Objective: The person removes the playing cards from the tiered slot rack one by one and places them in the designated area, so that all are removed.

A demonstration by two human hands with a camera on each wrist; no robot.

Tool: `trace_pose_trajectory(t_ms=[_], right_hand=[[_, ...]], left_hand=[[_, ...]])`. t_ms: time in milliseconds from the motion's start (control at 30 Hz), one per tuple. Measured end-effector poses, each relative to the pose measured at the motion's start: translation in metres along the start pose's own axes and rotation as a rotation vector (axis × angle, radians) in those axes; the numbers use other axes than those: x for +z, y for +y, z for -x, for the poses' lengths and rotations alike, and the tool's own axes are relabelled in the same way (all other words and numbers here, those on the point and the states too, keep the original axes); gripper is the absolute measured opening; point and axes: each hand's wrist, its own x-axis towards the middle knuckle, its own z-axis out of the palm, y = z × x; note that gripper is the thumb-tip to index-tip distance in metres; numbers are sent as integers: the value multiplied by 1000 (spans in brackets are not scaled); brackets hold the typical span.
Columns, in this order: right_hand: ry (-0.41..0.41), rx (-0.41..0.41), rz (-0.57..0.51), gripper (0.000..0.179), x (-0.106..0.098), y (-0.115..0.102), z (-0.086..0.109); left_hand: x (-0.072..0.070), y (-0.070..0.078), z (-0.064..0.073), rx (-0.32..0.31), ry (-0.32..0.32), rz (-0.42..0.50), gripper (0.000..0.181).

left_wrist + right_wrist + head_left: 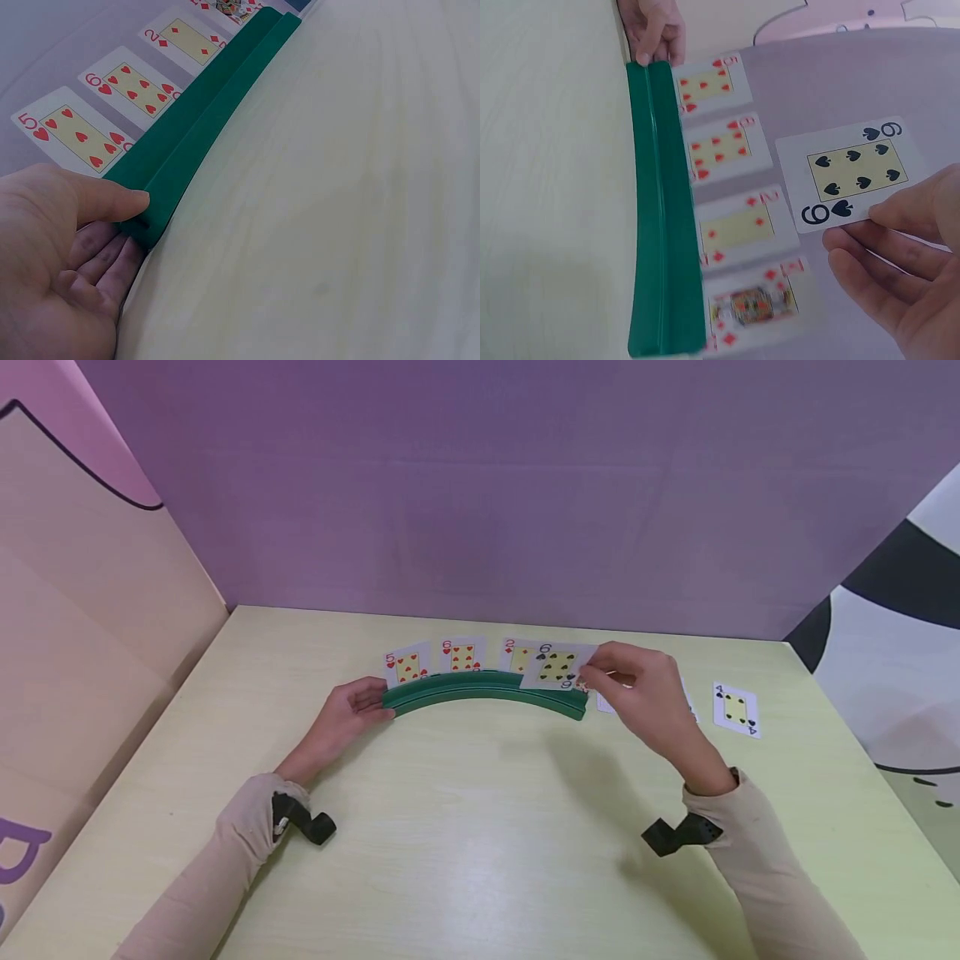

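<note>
A curved green card holder [480, 687] stands on the table. My left hand [351, 714] grips its left end, thumb on the front and fingers curled behind. Upright in the holder are the five of hearts [75, 133], the six of hearts [129, 88], the two of diamonds [746, 227] and a face card of diamonds [761, 304]. Between thumb and fingers, my right hand [648, 697] pinches the six of spades [853, 172] by a corner. That card is raised near the holder's right part, hiding some of the cards there in the head view.
The four of spades [736, 710] lies face up on the table at the right. Other cards lie beside the holder's right end, mostly covered by my right hand. A purple wall [480, 510] rises behind the table's far edge.
</note>
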Motion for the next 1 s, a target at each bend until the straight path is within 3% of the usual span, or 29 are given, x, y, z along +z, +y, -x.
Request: trace_pose_trajectory(t_ms=[667, 1000], right_hand=[[177, 228, 59, 18, -70, 45, 16], [263, 383, -9, 31, -108, 69, 27]], left_hand=[[-3, -2, 1, -16, 9, -14, 46], [-2, -1, 1, -13, 10, -7, 46]])
